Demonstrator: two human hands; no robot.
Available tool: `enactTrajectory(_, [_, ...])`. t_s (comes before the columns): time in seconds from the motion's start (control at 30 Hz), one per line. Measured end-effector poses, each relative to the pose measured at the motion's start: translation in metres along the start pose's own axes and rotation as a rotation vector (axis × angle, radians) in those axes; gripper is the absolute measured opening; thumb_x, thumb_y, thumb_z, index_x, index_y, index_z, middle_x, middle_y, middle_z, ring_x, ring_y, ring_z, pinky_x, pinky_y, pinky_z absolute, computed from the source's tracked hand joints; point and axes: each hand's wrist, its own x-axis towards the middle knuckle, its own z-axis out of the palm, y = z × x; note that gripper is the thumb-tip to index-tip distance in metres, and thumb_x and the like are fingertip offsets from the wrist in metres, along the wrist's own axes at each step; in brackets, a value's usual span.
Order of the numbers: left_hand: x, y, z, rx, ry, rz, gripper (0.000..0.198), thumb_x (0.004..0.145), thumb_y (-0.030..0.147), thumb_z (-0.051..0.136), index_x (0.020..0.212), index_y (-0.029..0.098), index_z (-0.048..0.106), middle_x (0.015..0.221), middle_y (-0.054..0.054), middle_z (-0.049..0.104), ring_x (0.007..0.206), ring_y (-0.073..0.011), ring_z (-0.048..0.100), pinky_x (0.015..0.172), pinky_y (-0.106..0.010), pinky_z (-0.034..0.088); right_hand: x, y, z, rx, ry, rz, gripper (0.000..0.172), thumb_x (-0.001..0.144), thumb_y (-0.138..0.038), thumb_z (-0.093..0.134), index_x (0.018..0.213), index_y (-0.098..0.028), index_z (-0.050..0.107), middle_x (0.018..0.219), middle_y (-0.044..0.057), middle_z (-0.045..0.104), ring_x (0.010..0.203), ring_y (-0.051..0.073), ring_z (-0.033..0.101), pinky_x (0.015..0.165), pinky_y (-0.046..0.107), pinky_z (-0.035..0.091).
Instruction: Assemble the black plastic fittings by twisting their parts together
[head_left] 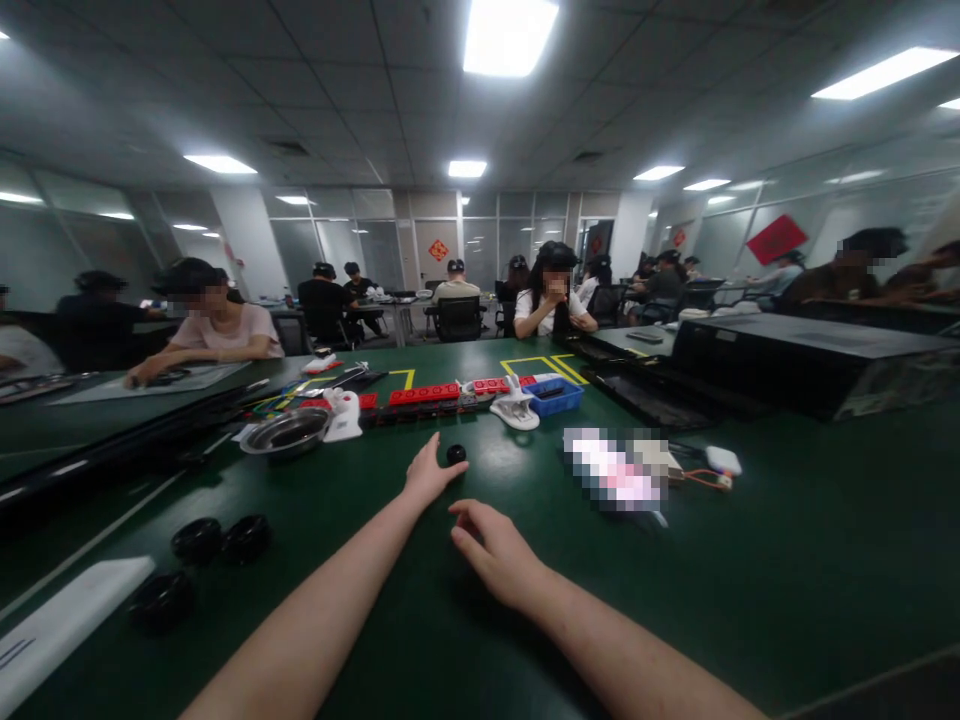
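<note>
Firstly, at lower left, a white flat piece [82, 625], just beside three black round pieces [246, 538], two of these next to each other. At lower right, a slanting edge of the green bench [450, 655], with wide room of green surface between this edge and the right forearm. Next, a right hand [495, 550], palm inward, grip half-curled, with thumb and finger tips apart. Slightly farther, a left hand [433, 472], grip widely spread, and a small black round piece [456, 454] on the bench, between thumb and fingers; contact impossible to tell. Between left forearm and the three black pieces, open green surface; another such stretch between right hand and a blurred pale object [611, 470]. Near that object, a white square piece [724, 460] with orange cord. Farther, from left to right, a metal bowl [259, 440], a white device [345, 415], a row of red parts [425, 393], a white clip-like piece [516, 410] and a blue bin [559, 402]. At right, a large dark box [750, 365]. Past the far edge, a seated person in white [551, 310], hand raised to face.
</note>
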Motion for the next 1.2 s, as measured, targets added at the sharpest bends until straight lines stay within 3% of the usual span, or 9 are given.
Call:
enactTrajectory(0.1, [0.012,0.000,0.005,-0.074,-0.054,0.039,0.049,0.068,0.033,0.063,0.111,0.015,0.050,0.110,-0.009,0.058,0.101,-0.0229,0.053,0.084,-0.028,0.041,0.001,0.003,-0.003,-0.019,-0.004,-0.002,0.023,0.083,-0.024,0.044,0.105,-0.019,0.050,0.088,0.003,0.058,0.081,0.017,0.054,0.074,0.030,0.043])
enactTrajectory(0.2, [0.003,-0.002,0.004,-0.115,-0.082,0.065,0.041,0.065,0.032,0.065,0.102,0.016,0.057,0.099,-0.007,0.063,0.094,-0.0233,0.057,0.080,-0.029,0.043,0.003,0.006,-0.005,-0.027,0.020,-0.018,0.023,0.083,-0.024,0.044,0.105,-0.019,0.050,0.087,0.004,0.057,0.082,0.017,0.053,0.075,0.031,0.042])
enactTrajectory(0.4, [-0.067,0.003,0.000,-0.160,-0.174,0.177,0.032,0.065,0.027,0.062,0.096,0.021,0.059,0.094,-0.002,0.063,0.089,-0.0212,0.057,0.078,-0.028,0.043,0.006,0.013,-0.001,-0.037,0.250,0.047,0.021,0.081,-0.020,0.043,0.101,-0.018,0.048,0.091,0.006,0.054,0.085,0.018,0.051,0.077,0.033,0.042])
enactTrajectory(0.57, [-0.107,0.004,-0.003,-0.065,-0.231,0.240,0.036,0.059,0.025,0.063,0.095,0.020,0.059,0.097,-0.007,0.060,0.093,-0.0264,0.052,0.084,-0.036,0.037,0.001,0.008,0.011,-0.167,0.097,0.025,0.040,0.067,-0.023,0.062,0.104,-0.019,0.049,0.096,0.006,0.052,0.092,0.022,0.049,0.081,0.037,0.040])
enactTrajectory(0.8, [-0.110,0.010,-0.020,-0.027,-0.305,0.295,0.037,0.057,0.032,0.066,0.091,0.021,0.058,0.097,-0.006,0.057,0.098,-0.0271,0.047,0.098,-0.046,0.016,0.001,0.009,0.008,-0.045,-0.033,0.022,0.053,0.065,-0.014,0.059,0.114,-0.019,0.042,0.099,0.005,0.055,0.095,0.020,0.051,0.085,0.034,0.040])
enactTrajectory(0.9, [-0.106,0.004,-0.025,-0.030,-0.331,0.326,0.042,0.054,0.035,0.068,0.092,0.021,0.057,0.097,-0.006,0.055,0.095,-0.0262,0.047,0.089,-0.041,0.030,0.000,0.005,0.002,0.013,-0.106,-0.020,0.059,0.064,-0.007,0.053,0.119,-0.021,0.038,0.109,0.006,0.052,0.101,0.018,0.049,0.090,0.032,0.038])
enactTrajectory(0.97, [-0.103,-0.003,-0.026,0.001,-0.306,0.331,0.039,0.054,0.035,0.068,0.088,0.020,0.057,0.094,-0.005,0.054,0.091,-0.0246,0.047,0.080,-0.035,0.036,-0.001,0.003,0.002,-0.018,-0.083,-0.040,0.061,0.062,-0.006,0.054,0.119,-0.020,0.038,0.113,0.007,0.049,0.105,0.019,0.046,0.092,0.033,0.035])
enactTrajectory(1.1, [-0.100,-0.009,-0.024,0.066,-0.290,0.334,0.029,0.058,0.034,0.064,0.081,0.019,0.056,0.088,-0.004,0.053,0.084,-0.0222,0.047,0.075,-0.032,0.036,0.001,0.004,0.010,-0.128,0.033,0.023,0.056,0.061,-0.019,0.064,0.112,-0.019,0.043,0.102,0.007,0.051,0.096,0.023,0.048,0.087,0.038,0.038])
enactTrajectory(1.2, [-0.101,-0.006,-0.025,0.073,-0.291,0.337,0.027,0.059,0.034,0.064,0.079,0.019,0.055,0.088,-0.003,0.052,0.084,-0.0215,0.046,0.075,-0.032,0.036,0.004,0.009,0.015,-0.118,0.028,0.038,0.049,0.063,-0.016,0.061,0.109,-0.019,0.045,0.098,0.007,0.052,0.093,0.022,0.049,0.085,0.037,0.039])
